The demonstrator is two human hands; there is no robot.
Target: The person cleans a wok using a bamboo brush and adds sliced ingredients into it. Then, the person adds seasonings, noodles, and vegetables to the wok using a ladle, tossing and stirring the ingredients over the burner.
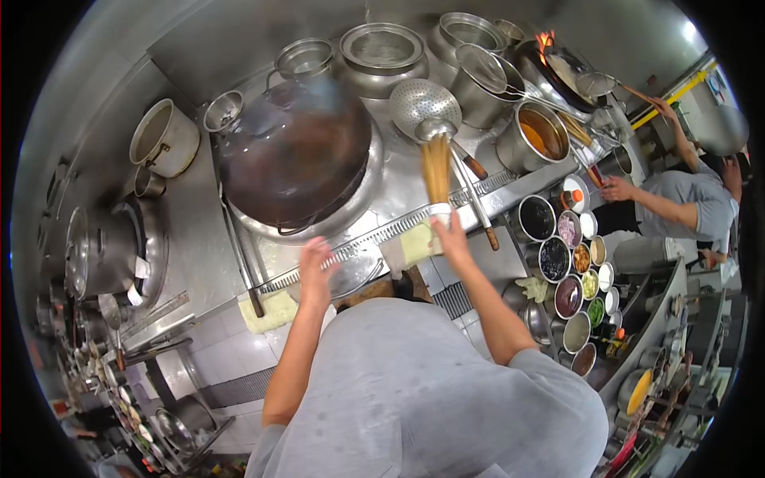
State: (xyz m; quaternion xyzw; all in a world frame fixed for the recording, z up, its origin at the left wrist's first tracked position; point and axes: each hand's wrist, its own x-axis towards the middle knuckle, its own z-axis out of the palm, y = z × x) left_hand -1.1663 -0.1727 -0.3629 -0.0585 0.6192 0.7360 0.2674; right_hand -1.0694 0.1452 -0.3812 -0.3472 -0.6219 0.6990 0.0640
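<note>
Watching from afar | I see right hand (450, 237) closed round brush (436, 169), its long sticks pointing away | left hand (315, 267) part open, looks empty, nearer big pan (299, 155) just ahead

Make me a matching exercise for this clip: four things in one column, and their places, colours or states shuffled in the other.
1. Brush
2. Big wok
3. Skimmer
4. Flames

A. Bright orange
B. Dark, nearest the left hand
C. Held in the right hand
D. Round and full of holes

Pairs: 1-C, 2-B, 3-D, 4-A
</note>
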